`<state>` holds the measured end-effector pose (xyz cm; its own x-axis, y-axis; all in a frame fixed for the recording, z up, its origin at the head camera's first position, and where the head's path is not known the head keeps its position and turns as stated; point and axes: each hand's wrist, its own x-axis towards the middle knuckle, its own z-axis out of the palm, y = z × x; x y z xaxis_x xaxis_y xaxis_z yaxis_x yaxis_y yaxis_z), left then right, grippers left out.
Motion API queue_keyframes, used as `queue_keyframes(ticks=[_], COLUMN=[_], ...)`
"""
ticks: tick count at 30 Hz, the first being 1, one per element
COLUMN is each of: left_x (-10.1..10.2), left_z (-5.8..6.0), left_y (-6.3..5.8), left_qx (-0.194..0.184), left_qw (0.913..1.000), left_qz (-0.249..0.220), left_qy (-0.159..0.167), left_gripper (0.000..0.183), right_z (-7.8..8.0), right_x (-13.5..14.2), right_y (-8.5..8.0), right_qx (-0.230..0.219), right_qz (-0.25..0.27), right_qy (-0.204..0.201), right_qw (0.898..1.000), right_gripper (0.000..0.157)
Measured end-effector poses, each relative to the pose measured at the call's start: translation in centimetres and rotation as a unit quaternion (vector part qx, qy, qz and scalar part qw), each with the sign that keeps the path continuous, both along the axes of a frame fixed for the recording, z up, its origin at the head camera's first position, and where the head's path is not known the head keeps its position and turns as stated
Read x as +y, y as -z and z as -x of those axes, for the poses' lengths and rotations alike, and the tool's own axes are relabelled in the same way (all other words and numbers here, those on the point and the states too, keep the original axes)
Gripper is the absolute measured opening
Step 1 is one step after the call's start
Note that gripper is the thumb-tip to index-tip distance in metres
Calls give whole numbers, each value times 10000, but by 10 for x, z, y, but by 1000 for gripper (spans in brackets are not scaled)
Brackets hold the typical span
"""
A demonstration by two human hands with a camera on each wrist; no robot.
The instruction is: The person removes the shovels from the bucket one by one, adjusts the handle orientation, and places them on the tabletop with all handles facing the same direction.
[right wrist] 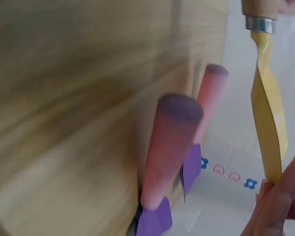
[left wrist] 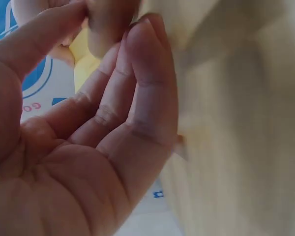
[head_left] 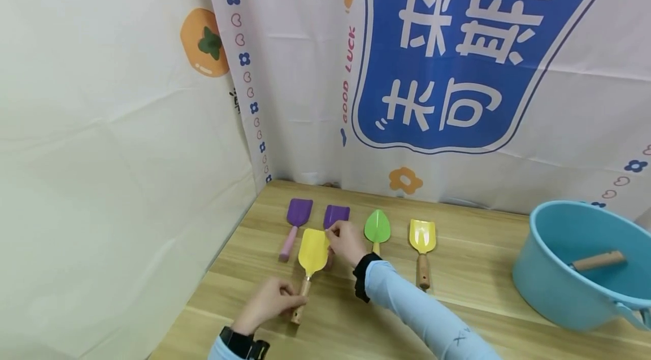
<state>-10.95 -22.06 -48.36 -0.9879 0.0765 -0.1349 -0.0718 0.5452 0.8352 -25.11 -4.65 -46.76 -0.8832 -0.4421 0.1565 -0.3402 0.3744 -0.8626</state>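
A toy shovel with a yellow blade (head_left: 312, 250) and a wooden handle is held above the table by both hands. My left hand (head_left: 269, 302) pinches its handle near the lower end. With thumb and fingers my right hand (head_left: 348, 242) pinches the blade's edge near the tip, as the right wrist view shows with the yellow blade (right wrist: 268, 118) seen side-on. Behind it lie two purple shovels with pink handles, the left one (head_left: 299, 212) fully in view and the right one (head_left: 336, 215) partly hidden by my right hand. The left wrist view is blurred.
To the right lie a green trowel (head_left: 377, 226), its handle partly covered by my right arm, and a second yellow shovel (head_left: 422, 235) with a wooden handle. A blue bucket (head_left: 551, 278) stands at the right, a wooden handle (head_left: 600, 260) inside it. Printed cloth hangs behind the table.
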Motion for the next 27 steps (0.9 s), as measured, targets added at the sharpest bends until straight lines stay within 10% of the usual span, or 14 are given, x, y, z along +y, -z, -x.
queue_keyframes(ticks=[9, 27], left_x=[1, 5], left_z=[-32, -46], left_y=[16, 18], left_qx=[-9, -187], left_qw=[9998, 9990], left_qz=[77, 279], left_qy=[-181, -300], left_gripper=[24, 24], right_z=[-16, -23], right_x=[-18, -35], right_y=[13, 24], right_qx=[-287, 1140], right_qz=[-38, -1781], right_qy=[-302, -619], right_qw=[9991, 9754], right_gripper=[14, 13])
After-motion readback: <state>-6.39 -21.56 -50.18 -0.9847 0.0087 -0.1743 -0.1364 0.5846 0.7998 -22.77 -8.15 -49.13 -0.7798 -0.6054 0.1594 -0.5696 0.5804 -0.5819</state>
